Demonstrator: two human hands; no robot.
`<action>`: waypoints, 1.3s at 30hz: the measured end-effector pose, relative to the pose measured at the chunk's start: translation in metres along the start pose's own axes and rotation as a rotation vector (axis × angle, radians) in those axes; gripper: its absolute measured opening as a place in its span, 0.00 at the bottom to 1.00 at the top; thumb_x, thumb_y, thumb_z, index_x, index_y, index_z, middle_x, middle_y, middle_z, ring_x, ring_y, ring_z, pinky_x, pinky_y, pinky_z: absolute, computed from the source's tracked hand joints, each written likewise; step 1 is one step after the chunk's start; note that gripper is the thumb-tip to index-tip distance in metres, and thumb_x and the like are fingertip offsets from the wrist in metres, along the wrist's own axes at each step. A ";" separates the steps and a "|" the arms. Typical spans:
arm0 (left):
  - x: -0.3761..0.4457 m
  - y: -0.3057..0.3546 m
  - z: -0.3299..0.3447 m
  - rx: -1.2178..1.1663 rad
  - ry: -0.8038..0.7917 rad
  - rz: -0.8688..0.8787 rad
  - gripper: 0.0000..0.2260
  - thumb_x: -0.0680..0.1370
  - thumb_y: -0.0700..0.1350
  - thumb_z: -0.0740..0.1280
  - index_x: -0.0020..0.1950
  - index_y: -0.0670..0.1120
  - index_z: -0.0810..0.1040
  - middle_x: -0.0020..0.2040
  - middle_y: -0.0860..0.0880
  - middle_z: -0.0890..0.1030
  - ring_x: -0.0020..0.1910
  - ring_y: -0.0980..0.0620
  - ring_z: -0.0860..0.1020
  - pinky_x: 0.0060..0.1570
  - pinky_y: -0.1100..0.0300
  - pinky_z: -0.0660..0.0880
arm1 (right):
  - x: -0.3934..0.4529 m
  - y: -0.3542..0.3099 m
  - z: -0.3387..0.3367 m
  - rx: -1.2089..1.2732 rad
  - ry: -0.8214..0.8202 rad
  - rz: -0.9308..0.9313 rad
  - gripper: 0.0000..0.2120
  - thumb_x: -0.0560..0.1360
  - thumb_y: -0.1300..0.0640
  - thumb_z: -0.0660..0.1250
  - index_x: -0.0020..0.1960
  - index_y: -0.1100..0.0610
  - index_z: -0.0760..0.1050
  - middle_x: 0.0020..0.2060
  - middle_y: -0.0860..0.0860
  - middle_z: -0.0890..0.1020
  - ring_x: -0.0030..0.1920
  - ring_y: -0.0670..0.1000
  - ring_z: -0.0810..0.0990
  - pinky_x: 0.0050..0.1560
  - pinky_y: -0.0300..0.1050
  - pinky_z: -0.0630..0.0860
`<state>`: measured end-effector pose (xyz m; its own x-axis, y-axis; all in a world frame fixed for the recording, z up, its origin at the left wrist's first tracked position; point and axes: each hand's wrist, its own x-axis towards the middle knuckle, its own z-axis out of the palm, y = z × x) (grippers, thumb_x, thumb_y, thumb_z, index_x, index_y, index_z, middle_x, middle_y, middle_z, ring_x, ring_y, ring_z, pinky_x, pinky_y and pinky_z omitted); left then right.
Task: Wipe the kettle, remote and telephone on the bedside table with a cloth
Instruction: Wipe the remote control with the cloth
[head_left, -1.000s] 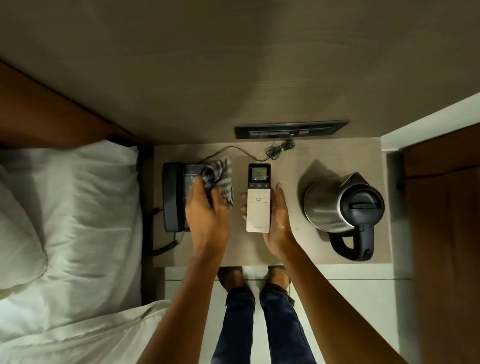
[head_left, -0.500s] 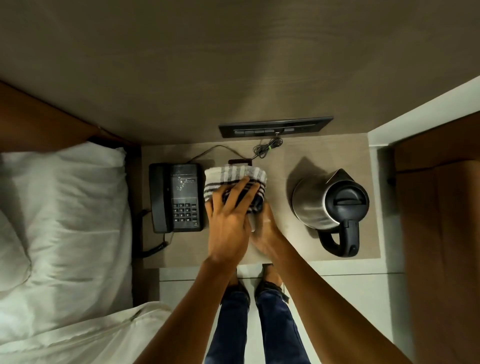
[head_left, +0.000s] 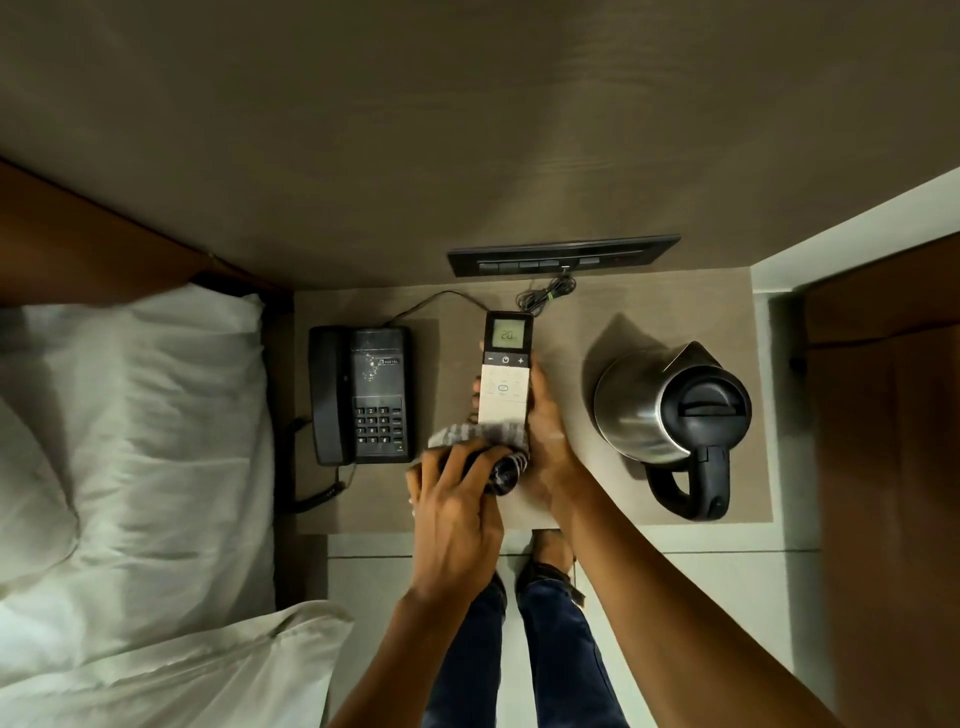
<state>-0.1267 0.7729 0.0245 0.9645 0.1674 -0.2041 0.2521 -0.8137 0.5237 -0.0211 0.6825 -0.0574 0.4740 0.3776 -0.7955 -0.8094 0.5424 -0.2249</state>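
We hold the light, stiff remote (head_left: 505, 371) by its edges in our right hand (head_left: 545, 447), while our left hand (head_left: 457, 512) presses the soft cloth (head_left: 483, 449) on its lower end.

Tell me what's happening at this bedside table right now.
A person stands at the wooden bedside table cleaning it. Their left hand presses a grey striped cloth against the near end of the white and black remote control, which the right hand steadies from the side. Its lit display shows 20. The black corded telephone sits to the left and the stainless steel kettle with the black lid and handle to the right, neither being touched.
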 end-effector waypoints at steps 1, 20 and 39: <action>-0.003 0.000 0.000 -0.027 0.020 -0.030 0.21 0.72 0.37 0.62 0.62 0.49 0.80 0.63 0.49 0.81 0.59 0.42 0.75 0.53 0.50 0.70 | 0.000 0.000 -0.001 -0.014 -0.008 0.019 0.32 0.83 0.30 0.57 0.68 0.54 0.81 0.49 0.55 0.84 0.47 0.52 0.83 0.53 0.47 0.80; 0.075 -0.004 0.001 0.137 0.046 0.084 0.24 0.76 0.41 0.57 0.72 0.54 0.74 0.71 0.50 0.74 0.68 0.42 0.69 0.61 0.46 0.72 | -0.012 0.005 0.003 0.055 -0.123 0.040 0.28 0.88 0.43 0.51 0.59 0.52 0.89 0.58 0.54 0.89 0.59 0.51 0.89 0.60 0.46 0.85; -0.043 -0.039 0.018 0.077 -0.186 -0.009 0.12 0.72 0.42 0.60 0.51 0.50 0.80 0.49 0.53 0.81 0.47 0.47 0.75 0.45 0.49 0.73 | 0.019 -0.011 -0.003 -0.074 -0.129 -0.004 0.32 0.83 0.32 0.59 0.73 0.56 0.76 0.53 0.56 0.84 0.47 0.52 0.82 0.51 0.46 0.77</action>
<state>-0.1796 0.7877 -0.0020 0.9293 0.0752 -0.3615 0.2472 -0.8541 0.4577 -0.0044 0.6813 -0.0714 0.5144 0.4712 -0.7165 -0.8284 0.4891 -0.2730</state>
